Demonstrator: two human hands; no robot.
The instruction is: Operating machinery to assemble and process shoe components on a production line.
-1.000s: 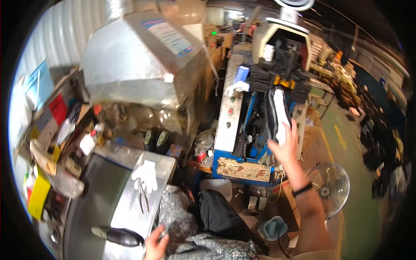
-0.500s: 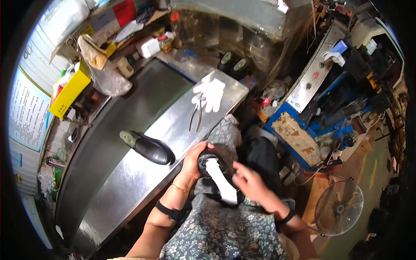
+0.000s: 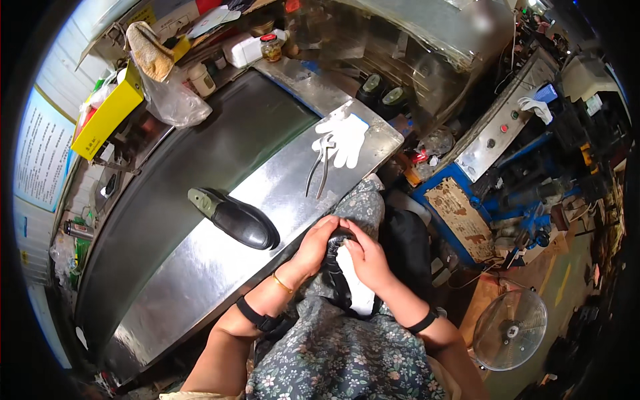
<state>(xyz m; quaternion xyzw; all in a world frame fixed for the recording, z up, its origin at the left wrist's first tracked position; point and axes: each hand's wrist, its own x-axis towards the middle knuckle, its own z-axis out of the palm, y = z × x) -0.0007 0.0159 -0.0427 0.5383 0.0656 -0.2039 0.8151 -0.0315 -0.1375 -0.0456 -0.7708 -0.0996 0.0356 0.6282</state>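
A black shoe upper (image 3: 337,277) sits on my lap with its sole side up, a white insole (image 3: 360,293) along its middle. My left hand (image 3: 315,248) is wrapped round its left side near the far end. From the other side my right hand (image 3: 370,259) grips the same end, fingers over the gathered black edge and thumb near the insole. Both hands meet at the tip and partly hide it. On the bench to the left lies another black shoe (image 3: 243,223) with a green last showing at its heel. Pincers (image 3: 318,175) rest against white gloves (image 3: 350,140).
The metal bench (image 3: 180,287) has a dark belt (image 3: 153,220) along its left side. A yellow box (image 3: 110,117) and a plastic bag (image 3: 173,100) stand beyond. At right are a blue-framed machine (image 3: 467,220) and a round fan (image 3: 512,330). Two lasted shoes (image 3: 383,97) stand at the back.
My right hand has moved left and closed on the shoe's far end, where it was hovering apart before. The view has shifted slightly. The bench items have not been moved.
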